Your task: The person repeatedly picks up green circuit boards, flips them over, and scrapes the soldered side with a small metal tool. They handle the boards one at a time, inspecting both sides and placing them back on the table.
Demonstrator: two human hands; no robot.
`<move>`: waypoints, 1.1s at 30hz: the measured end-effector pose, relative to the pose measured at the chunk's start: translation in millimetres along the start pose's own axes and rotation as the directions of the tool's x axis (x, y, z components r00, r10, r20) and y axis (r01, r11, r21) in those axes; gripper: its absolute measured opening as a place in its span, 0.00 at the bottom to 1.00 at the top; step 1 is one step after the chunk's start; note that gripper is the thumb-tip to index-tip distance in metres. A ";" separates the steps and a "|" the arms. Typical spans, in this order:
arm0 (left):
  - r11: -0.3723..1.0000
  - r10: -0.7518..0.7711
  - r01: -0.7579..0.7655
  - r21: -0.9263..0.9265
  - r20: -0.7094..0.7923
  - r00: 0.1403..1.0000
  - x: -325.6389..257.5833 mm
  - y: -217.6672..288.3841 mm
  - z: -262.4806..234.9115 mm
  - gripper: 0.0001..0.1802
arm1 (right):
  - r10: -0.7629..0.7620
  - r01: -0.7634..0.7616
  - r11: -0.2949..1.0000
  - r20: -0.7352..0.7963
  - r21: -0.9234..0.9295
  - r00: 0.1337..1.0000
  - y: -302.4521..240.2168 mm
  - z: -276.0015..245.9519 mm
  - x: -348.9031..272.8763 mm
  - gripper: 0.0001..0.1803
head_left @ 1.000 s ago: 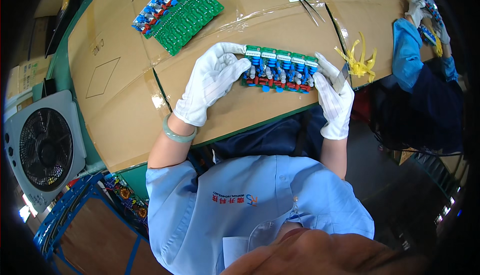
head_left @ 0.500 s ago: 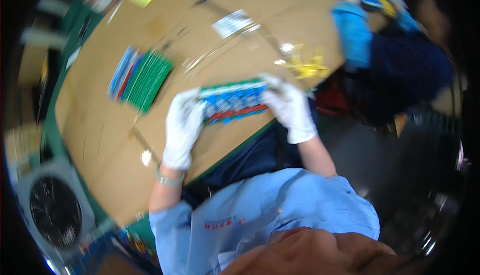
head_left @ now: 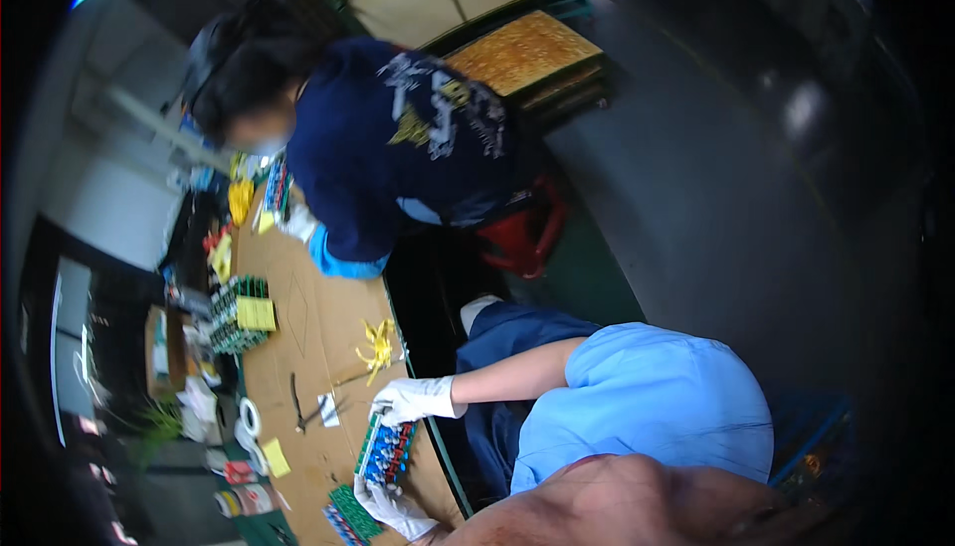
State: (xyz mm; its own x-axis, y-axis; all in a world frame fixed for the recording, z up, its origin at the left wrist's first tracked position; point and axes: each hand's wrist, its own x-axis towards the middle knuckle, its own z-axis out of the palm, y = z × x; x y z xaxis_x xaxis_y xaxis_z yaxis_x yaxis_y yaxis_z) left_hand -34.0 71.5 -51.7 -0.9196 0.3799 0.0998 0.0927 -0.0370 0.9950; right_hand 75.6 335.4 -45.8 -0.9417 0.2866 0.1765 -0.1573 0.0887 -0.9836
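Note:
A circuit board [head_left: 386, 454] with a green edge strip and rows of blue and red components is held up over the table's edge between my two gloved hands. My right hand [head_left: 416, 400], in a white glove, closes on its upper end. At the lower end my left hand [head_left: 396, 512], also gloved, grips the board, with some fingers hidden. Close beside that hand lies a stack of green boards [head_left: 353, 514], partly cut off by my glove.
Yellow ties [head_left: 378, 345], dark pliers [head_left: 298, 402] and a white paper slip [head_left: 328, 410] lie on the brown tabletop [head_left: 298, 287]. Farther along, a co-worker [head_left: 398, 138] sits on a red stool [head_left: 525, 238]. A rack of green boards [head_left: 239, 315] and tape rolls [head_left: 249, 417] line the far edge.
My view has swung to the right, bringing the co-worker and the floor into sight. The board stays between both hands and now appears upright in the picture.

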 end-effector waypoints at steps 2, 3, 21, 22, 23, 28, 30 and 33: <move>0.990 0.045 -0.028 -0.138 0.119 0.992 0.5 31.2 21.5 0.24 | -0.154 0.155 0.988 -0.220 -0.013 0.963 -6.5 -3.4 -14.8 0.15; 0.991 0.079 -0.062 -0.120 0.138 0.987 3.3 45.3 27.8 0.24 | -0.033 0.046 0.998 -0.221 0.054 0.975 -22.4 -8.0 -24.6 0.15; 0.594 0.708 -0.741 0.314 0.233 0.667 -71.4 187.5 223.4 0.26 | -0.854 -0.375 -0.009 -0.188 -0.927 0.485 -143.3 -63.1 -198.3 0.23; 0.568 0.723 -0.758 0.321 0.244 0.646 -76.3 194.2 226.9 0.26 | -0.864 -0.453 -0.063 -0.179 -0.889 0.471 -138.9 -59.3 -186.9 0.25; 0.552 0.735 -0.774 0.311 0.257 0.628 -80.8 197.0 237.2 0.26 | -0.871 -0.536 -0.122 -0.169 -0.835 0.462 -138.7 -62.4 -185.6 0.26; 0.521 0.753 -0.799 0.301 0.280 0.596 -95.9 202.6 245.5 0.27 | -0.855 -0.774 -0.429 -0.068 -0.466 0.515 -136.0 -74.8 -198.5 0.21; 0.577 0.722 -0.769 0.275 0.268 0.638 -94.4 202.9 231.6 0.28 | -0.872 -0.655 -0.219 -0.155 -0.723 0.463 -136.4 -69.2 -197.6 0.20; 0.687 0.652 -0.704 0.177 0.277 0.706 -91.0 202.1 228.3 0.26 | -0.669 0.350 0.738 -0.558 -0.577 0.492 -148.3 -72.5 -221.0 0.23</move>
State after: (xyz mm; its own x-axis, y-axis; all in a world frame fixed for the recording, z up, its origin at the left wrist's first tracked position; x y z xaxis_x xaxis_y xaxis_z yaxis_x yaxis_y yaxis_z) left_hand 155.6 240.4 140.0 -0.4829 0.5003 0.7187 0.7791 -0.1293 0.6135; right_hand 328.6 328.1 63.8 -0.1917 0.6134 0.7661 -0.2739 0.7161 -0.6420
